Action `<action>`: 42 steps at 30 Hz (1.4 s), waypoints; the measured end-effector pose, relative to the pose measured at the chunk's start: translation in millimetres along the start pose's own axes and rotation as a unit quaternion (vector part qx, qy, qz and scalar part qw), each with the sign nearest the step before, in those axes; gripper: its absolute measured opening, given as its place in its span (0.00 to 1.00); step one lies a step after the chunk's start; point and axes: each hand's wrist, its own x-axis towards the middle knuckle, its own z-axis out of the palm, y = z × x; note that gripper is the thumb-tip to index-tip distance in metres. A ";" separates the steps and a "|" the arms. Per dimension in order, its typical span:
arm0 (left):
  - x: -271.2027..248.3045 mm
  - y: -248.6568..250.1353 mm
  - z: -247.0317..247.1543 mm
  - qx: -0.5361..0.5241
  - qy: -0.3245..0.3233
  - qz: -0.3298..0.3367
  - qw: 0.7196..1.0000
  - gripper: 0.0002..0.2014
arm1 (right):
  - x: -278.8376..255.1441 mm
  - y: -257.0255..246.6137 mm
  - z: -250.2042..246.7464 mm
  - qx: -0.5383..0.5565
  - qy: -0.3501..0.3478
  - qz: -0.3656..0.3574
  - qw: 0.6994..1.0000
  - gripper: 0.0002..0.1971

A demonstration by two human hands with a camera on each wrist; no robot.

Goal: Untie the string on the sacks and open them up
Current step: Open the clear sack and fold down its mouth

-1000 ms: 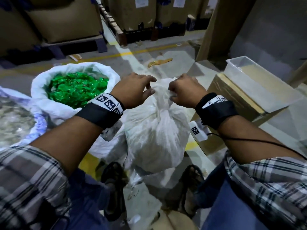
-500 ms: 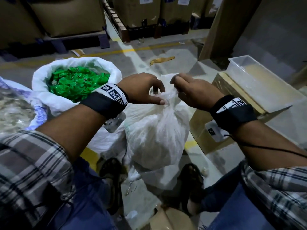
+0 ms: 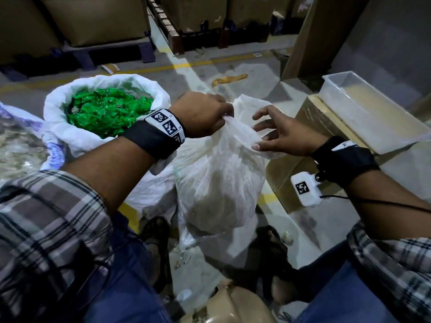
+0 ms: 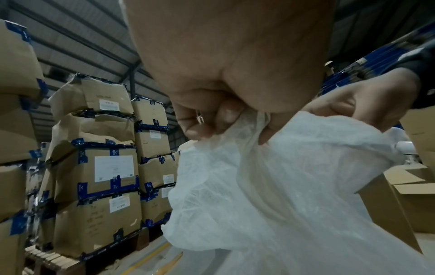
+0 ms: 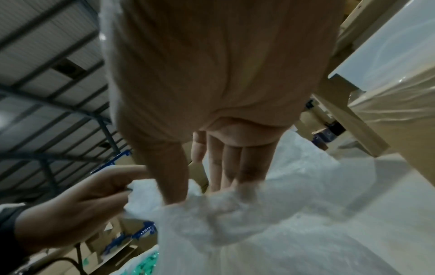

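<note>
A translucent white plastic sack (image 3: 219, 183) stands on the floor between my feet, with brownish contents dim inside. My left hand (image 3: 225, 117) grips the left edge of its mouth in curled fingers (image 4: 223, 122). My right hand (image 3: 256, 136) holds the right edge, thumb on the plastic and fingers spread and nearly straight. In the right wrist view the sack's rim (image 5: 235, 204) bunches over the fingertips (image 5: 226, 178). The mouth gapes a little between the two hands. No string shows on the sack (image 4: 282, 186).
An open white woven sack (image 3: 60, 99) of green pieces stands at the left, another sack (image 3: 18, 141) beyond it. A clear plastic tub (image 3: 363, 108) sits on a cardboard box (image 3: 310, 117) at the right. Cartons on pallets (image 3: 191, 17) line the back.
My hands, close together at the sack's gathered neck, have drawn apart. The neck has loosened into an open mouth, and my right fingers have spread out.
</note>
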 end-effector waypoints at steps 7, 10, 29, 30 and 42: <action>-2.6 2.6 8.3 -0.074 -0.053 0.019 0.996 0.13 | 7.3 -6.3 7.8 -0.227 -0.051 -0.061 0.971 0.13; -3.3 1.4 11.1 -0.101 -0.089 0.017 0.991 0.12 | 9.6 -8.6 11.9 -0.327 -0.033 -0.086 0.941 0.07; -7.2 3.5 -9.3 0.080 0.099 0.122 0.984 0.05 | 9.5 -10.6 19.3 -0.307 0.031 -0.100 0.946 0.33; -8.8 2.3 -5.7 0.099 0.122 0.129 0.979 0.05 | 6.9 -8.4 15.0 -0.304 0.005 -0.071 0.950 0.33; -6.1 -14.2 -0.2 -0.152 0.092 0.082 0.981 0.07 | 8.2 -5.0 18.0 -0.441 0.266 -0.148 0.844 0.09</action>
